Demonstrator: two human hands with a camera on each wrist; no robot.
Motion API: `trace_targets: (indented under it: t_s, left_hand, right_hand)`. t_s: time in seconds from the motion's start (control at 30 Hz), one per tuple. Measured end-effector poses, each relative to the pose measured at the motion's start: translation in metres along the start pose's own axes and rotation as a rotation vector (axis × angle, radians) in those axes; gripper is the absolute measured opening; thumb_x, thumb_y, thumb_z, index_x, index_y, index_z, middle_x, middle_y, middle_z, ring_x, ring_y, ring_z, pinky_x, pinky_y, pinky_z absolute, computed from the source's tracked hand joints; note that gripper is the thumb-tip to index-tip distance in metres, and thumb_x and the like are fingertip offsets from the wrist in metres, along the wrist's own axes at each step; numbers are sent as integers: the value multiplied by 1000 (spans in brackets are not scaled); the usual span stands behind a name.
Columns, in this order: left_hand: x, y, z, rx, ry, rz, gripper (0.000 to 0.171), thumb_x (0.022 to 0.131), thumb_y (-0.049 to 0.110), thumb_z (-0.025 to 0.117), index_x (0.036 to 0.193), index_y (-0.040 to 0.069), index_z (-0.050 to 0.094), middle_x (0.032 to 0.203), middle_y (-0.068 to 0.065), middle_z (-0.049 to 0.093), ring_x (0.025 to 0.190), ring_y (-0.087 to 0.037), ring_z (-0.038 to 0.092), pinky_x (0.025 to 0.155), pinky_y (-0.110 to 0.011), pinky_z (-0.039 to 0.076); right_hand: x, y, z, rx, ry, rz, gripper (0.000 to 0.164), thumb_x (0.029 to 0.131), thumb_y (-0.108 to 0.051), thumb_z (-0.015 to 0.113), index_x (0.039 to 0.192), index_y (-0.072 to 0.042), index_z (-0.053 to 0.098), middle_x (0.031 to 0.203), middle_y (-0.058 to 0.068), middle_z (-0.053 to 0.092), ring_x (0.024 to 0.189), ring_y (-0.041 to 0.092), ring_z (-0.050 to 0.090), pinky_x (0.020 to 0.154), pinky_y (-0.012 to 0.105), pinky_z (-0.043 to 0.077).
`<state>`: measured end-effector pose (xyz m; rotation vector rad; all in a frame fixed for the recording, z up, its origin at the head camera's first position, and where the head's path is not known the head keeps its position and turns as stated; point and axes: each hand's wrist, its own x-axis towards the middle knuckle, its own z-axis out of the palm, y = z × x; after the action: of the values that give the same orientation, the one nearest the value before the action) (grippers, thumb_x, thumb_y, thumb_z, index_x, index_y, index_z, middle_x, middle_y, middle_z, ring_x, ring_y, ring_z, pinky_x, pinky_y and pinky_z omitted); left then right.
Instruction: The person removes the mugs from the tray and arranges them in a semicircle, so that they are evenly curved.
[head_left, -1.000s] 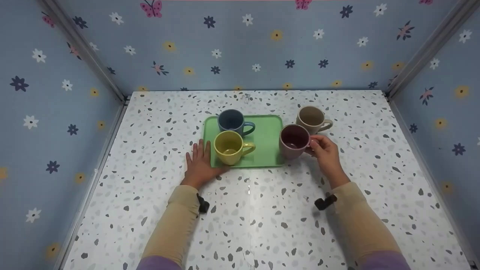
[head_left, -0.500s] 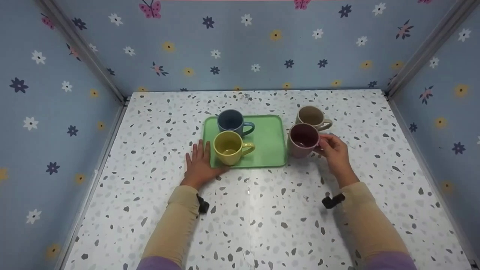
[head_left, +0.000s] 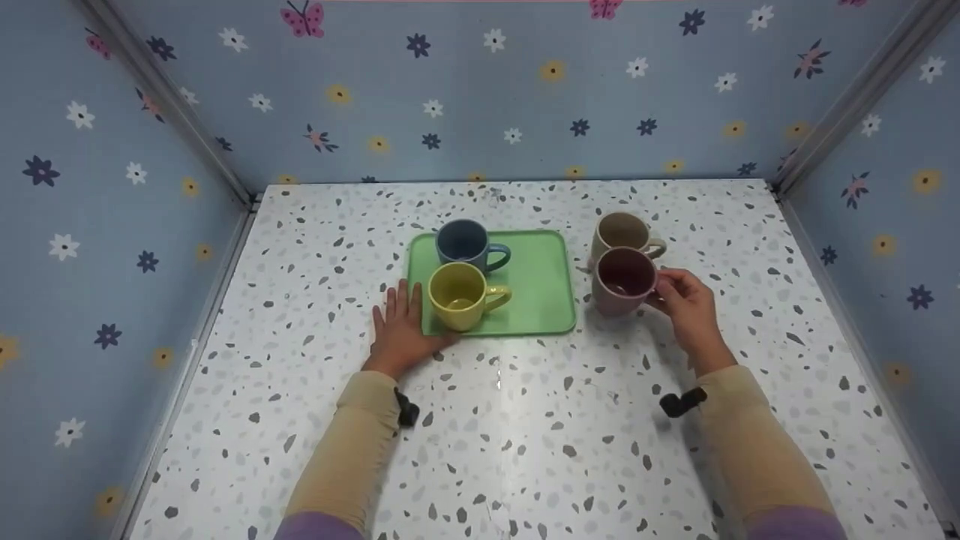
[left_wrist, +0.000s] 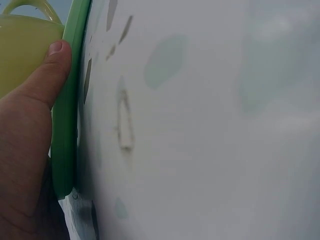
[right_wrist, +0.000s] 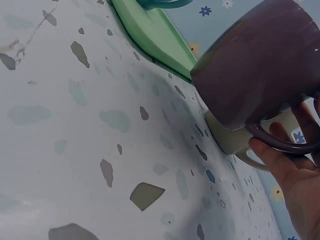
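My right hand (head_left: 688, 311) grips the handle of a purple mug (head_left: 619, 289), to the right of the green tray (head_left: 536, 289). In the right wrist view the purple mug (right_wrist: 260, 65) is raised off the table, fingers and thumb at its handle. Behind it stands a beige mug (head_left: 611, 229), partly hidden. On the tray's left half are a blue mug (head_left: 459, 244) and, nearer me, a yellow mug (head_left: 454, 296), handles to the right. My left hand (head_left: 401, 337) lies at the tray's near left corner with fingers spread; its thumb (left_wrist: 50, 75) rests along the tray's edge.
The white speckled table (head_left: 525, 435) is bounded by blue flowered panels (head_left: 510, 97) at the back and both sides. A black wrist camera (head_left: 682, 403) sits on the right sleeve, another camera (head_left: 407, 411) on the left.
My right hand has carried the purple mug rightward, from over the tray's right edge to beside the tray, in front of the beige mug. The left hand and the other mugs have stayed put.
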<state>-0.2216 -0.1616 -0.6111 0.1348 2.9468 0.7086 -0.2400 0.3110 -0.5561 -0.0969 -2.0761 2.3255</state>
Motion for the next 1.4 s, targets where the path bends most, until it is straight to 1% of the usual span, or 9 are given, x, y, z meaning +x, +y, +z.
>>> trace_targets:
  t_s: [0.07, 0.27, 0.57, 0.7, 0.8, 0.83, 1.07, 1.2, 1.4]
  left_hand:
    - [0, 0, 0, 5, -8, -2, 127, 77, 80, 63, 163, 8, 4, 169, -17, -7, 154, -40, -8, 119, -64, -7]
    - [2, 0, 1, 7, -15, -8, 128, 77, 80, 64, 163, 8, 3, 169, -17, -8, 154, -39, -9, 119, -64, -8]
    - [2, -1, 2, 5, -6, -5, 127, 77, 80, 64, 163, 8, 4, 169, -17, -6, 154, -39, -9, 119, -64, -8]
    - [2, -1, 1, 0, -9, -7, 128, 77, 80, 65, 163, 8, 4, 169, -17, -6, 154, -40, -8, 119, -64, -8]
    - [1, 0, 1, -5, -13, -9, 128, 77, 80, 64, 163, 8, 3, 169, -17, -7, 154, -40, -9, 119, -64, -8]
    - [1, -1, 1, -5, -13, -8, 127, 77, 80, 64, 163, 8, 3, 169, -17, -7, 154, -40, -9, 119, -64, -8]
    - [1, -1, 1, -1, -13, 0, 126, 78, 81, 62, 163, 8, 3, 169, -16, -7, 154, -38, -10, 120, -63, -9]
    - [1, -2, 1, 2, -16, 0, 126, 78, 81, 62, 163, 8, 3, 169, -16, -8, 154, -38, -10, 120, -63, -9]
    - [1, -2, 0, 6, -8, -1, 126, 78, 80, 63, 163, 7, 4, 169, -18, -6, 154, -40, -8, 119, -63, -8]
  right_hand:
    - [-1, -1, -2, 11, 8, -1, 20, 100, -7, 60, 119, 0, 64, 112, 10, 67, 107, 21, 67, 92, 34, 57]
    - [0, -1, -11, 6, 34, 18, 18, 99, -7, 62, 116, -1, 64, 110, 12, 66, 107, 24, 65, 91, 32, 58]
    - [1, -1, -25, -2, 22, 23, 17, 101, -5, 60, 117, 0, 63, 112, 11, 67, 107, 23, 66, 91, 32, 58]
    - [1, 1, -32, 12, 3, 19, 20, 101, -4, 59, 119, 4, 61, 113, 14, 65, 106, 24, 66, 92, 33, 57]
    - [3, 6, -38, 15, 4, 13, 21, 101, -5, 60, 120, 4, 61, 114, 15, 65, 106, 24, 66, 91, 32, 57]
    - [4, 7, -40, 12, 7, 10, 21, 101, -6, 60, 119, 3, 62, 114, 14, 66, 105, 23, 67, 90, 32, 58]
    - [6, 15, -48, 92, 35, -25, 16, 98, -3, 61, 112, 3, 65, 104, 13, 69, 97, 22, 69, 86, 33, 60]
    - [4, 11, -50, 68, 29, -3, 17, 98, -5, 62, 113, 2, 65, 103, 9, 69, 97, 21, 68, 86, 32, 60]
    - [3, 7, -51, 47, 31, 23, 18, 98, -7, 63, 114, 1, 65, 105, 7, 70, 101, 23, 67, 88, 32, 59]
